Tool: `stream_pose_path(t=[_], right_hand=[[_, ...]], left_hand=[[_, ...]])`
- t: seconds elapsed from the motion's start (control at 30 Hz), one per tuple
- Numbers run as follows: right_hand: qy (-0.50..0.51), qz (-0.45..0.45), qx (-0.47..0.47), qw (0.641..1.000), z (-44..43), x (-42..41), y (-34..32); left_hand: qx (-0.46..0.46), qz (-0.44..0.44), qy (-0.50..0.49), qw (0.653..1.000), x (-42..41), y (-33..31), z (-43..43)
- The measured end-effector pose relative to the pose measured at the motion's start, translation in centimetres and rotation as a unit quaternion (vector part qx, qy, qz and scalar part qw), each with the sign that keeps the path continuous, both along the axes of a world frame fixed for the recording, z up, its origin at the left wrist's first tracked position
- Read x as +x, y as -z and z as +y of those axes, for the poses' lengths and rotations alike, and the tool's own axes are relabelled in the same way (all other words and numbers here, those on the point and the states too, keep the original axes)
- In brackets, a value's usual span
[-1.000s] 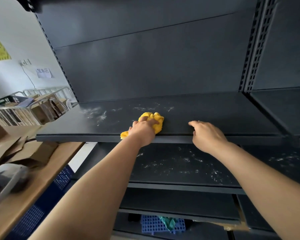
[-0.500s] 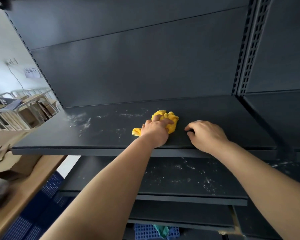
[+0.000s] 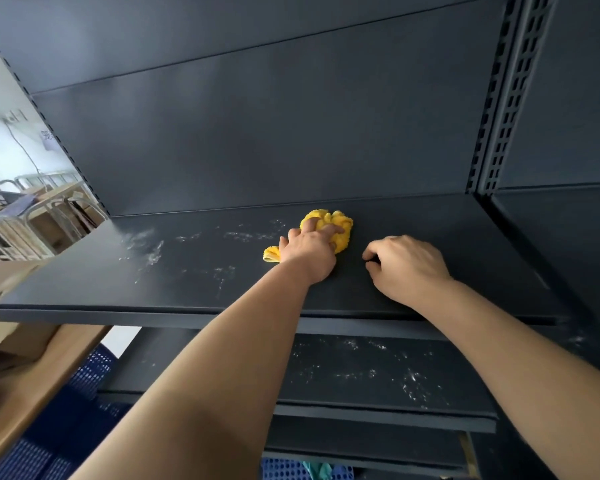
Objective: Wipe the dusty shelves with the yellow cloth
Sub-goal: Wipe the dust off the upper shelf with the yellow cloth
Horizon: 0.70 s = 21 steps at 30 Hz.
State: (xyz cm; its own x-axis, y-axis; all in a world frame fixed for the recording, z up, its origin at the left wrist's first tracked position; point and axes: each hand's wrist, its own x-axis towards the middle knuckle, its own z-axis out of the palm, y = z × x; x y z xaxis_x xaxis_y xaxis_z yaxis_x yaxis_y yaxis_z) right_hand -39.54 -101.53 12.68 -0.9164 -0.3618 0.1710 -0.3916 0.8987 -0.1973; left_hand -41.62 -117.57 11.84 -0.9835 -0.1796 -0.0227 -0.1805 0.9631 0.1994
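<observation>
A dark metal shelf [image 3: 194,285] runs across the view at chest height, with white dust streaks on its left half. My left hand [image 3: 309,249] presses a crumpled yellow cloth [image 3: 336,223] flat onto the shelf near its middle, toward the back. My right hand [image 3: 406,265] rests on the same shelf just right of the cloth, fingers curled under, holding nothing. A lower shelf [image 3: 378,372] below is speckled with white dust.
A slotted upright post [image 3: 503,98] bounds the shelf bay on the right. To the left stand a wooden table [image 3: 39,372] with cardboard, blue plastic crates [image 3: 66,420] beneath it, and metal racks [image 3: 21,216] farther back.
My left hand has pushed the yellow cloth from the shelf's front edge toward the back and right. My right hand has moved from the front edge onto the shelf top.
</observation>
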Motion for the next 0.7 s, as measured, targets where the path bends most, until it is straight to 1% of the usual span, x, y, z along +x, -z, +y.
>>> stream_pose_path(t=[0.13,0.33,0.5,0.7], right_hand=[[0.004,-0.011,-0.004,1.0,-1.4,-0.4,0.2],[0.021,-0.014,-0.011,1.0,-5.0,-1.1,0.0],[0.032,-0.008,-0.018,0.999,-8.4,-1.9,0.1],[0.019,-0.02,-0.019,0.999,-13.4,-2.5,0.4]], left_hand=[[0.009,-0.007,0.004,1.0,-1.4,0.0,-1.3],[-0.002,-0.028,-0.002,1.0,-3.3,-0.2,-4.4],[-0.018,-0.039,-0.024,0.999,-4.4,-0.4,-8.9],[-0.008,-0.026,-0.032,0.999,-5.0,0.0,-15.4]])
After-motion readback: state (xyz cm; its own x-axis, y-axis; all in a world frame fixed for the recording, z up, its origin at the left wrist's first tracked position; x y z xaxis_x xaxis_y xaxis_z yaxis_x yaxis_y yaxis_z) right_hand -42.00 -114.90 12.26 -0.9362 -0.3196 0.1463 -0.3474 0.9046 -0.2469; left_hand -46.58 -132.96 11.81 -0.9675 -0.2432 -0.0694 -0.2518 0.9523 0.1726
